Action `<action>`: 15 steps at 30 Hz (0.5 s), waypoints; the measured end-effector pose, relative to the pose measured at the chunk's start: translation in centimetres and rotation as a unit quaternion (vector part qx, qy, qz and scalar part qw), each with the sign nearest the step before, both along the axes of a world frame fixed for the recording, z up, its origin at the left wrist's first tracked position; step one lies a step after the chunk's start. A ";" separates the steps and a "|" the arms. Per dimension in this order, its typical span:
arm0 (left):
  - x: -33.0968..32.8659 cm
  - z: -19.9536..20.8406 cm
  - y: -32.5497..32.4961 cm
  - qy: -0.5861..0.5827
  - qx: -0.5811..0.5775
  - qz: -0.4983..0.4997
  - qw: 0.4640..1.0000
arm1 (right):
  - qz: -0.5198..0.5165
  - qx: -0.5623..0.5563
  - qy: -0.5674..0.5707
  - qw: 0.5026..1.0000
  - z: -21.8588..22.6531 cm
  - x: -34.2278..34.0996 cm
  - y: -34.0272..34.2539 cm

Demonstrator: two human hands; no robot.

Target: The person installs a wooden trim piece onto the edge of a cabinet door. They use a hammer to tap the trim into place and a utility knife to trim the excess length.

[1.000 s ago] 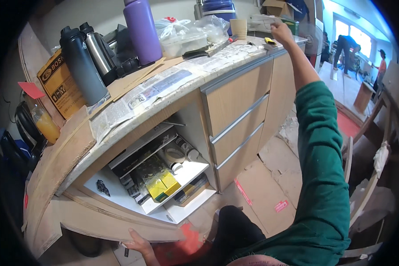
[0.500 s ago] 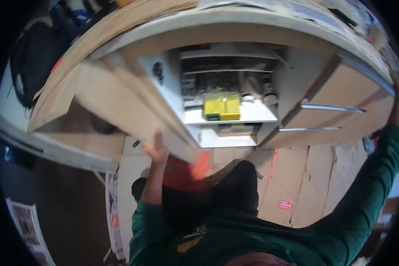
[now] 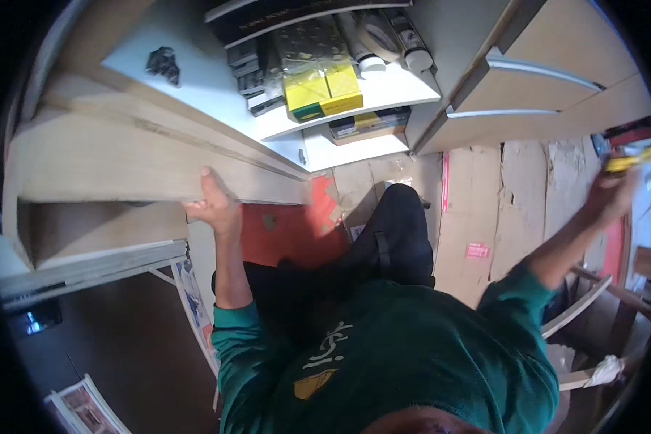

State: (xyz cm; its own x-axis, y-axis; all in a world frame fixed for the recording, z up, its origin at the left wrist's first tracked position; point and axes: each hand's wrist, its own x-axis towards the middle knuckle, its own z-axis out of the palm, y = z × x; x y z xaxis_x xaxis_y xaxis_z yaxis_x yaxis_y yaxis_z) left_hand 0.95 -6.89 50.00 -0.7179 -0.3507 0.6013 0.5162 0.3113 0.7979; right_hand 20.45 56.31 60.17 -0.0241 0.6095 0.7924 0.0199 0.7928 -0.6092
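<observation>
My left hand (image 3: pixel 215 210) grips the free edge of an open wooden cabinet door (image 3: pixel 123 163), thumb on its face and fingers curled beneath. Out at the far right, my right hand (image 3: pixel 609 194) is closed around a yellow-and-black object (image 3: pixel 629 160), too blurred to name exactly. In front of me is the open cabinet, whose white shelf (image 3: pixel 390 98) bears yellow boxes (image 3: pixel 324 94), white-capped tubes (image 3: pixel 410 47) and a roll of tape (image 3: pixel 381 36). A dark hinge plate (image 3: pixel 163 66) shows on the cabinet's inner left wall.
Closed drawers (image 3: pixel 550 79) with metal handle strips stand right of the opening. Flattened cardboard (image 3: pixel 474 210) and a red sheet (image 3: pixel 282 235) cover the floor by my knees. A wooden frame (image 3: pixel 579 307) stands at the right, beside my right arm.
My right hand has left the countertop's right end and now holds the yellow-and-black object. My left hand stays on the door. The view has tipped lower and closer to the cabinet.
</observation>
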 end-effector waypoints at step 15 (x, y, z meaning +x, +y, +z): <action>-1.0 -3.3 -6.9 0.111 -0.380 0.205 0.895 | 0.290 -0.397 -0.349 0.798 -47.6 -12.8 -43.4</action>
State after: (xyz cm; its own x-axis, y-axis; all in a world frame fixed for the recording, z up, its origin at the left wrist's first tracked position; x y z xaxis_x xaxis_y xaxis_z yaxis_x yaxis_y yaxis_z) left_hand -0.03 -13.79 46.71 -0.4555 0.0137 0.8901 0.3541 0.9202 0.1670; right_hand 7.70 12.93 12.55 -0.7510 0.6388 -0.1674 0.3444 0.1626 -0.9246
